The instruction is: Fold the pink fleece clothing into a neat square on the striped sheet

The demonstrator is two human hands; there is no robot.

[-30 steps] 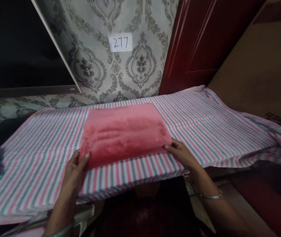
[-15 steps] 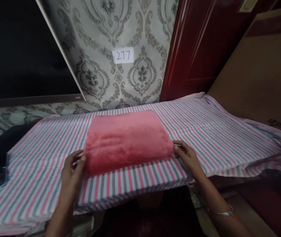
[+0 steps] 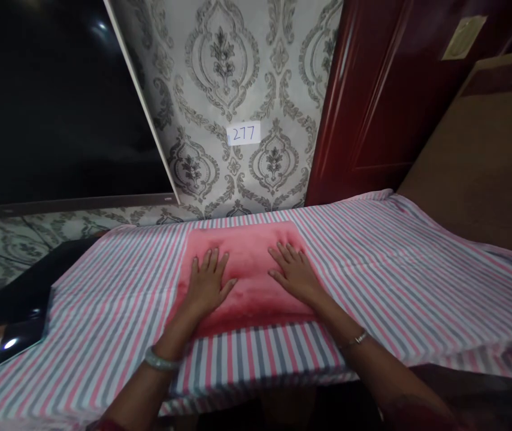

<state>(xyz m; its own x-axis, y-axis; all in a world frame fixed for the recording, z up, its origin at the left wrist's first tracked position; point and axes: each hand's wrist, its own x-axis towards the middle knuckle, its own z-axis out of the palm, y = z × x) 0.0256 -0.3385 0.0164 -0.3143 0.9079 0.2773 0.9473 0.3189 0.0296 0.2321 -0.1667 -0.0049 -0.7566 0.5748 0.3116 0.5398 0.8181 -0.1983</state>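
Observation:
A folded, plush red-pink cloth (image 3: 249,293) lies on a table spread with a striped tablecloth (image 3: 381,275). On its left part my left hand (image 3: 207,284) rests flat, fingers spread and pressing into the soft pile. My right hand (image 3: 295,272) lies palm down on the right part, its fingers also apart and denting the fabric. Neither hand grips anything. Parts of the cloth's left and right edges are covered by my hands and wrists.
A large dark screen (image 3: 58,108) stands at the back left. Behind the table is a patterned wall with a paper label (image 3: 244,133) reading 277. A cardboard box (image 3: 484,155) and a dark red door (image 3: 372,96) are on the right. A dark glossy object (image 3: 24,332) sits at the left edge.
Both hands have moved from the cloth's near side edges inward and onto its top, and the fingers have spread flat. The camera view has shifted a little.

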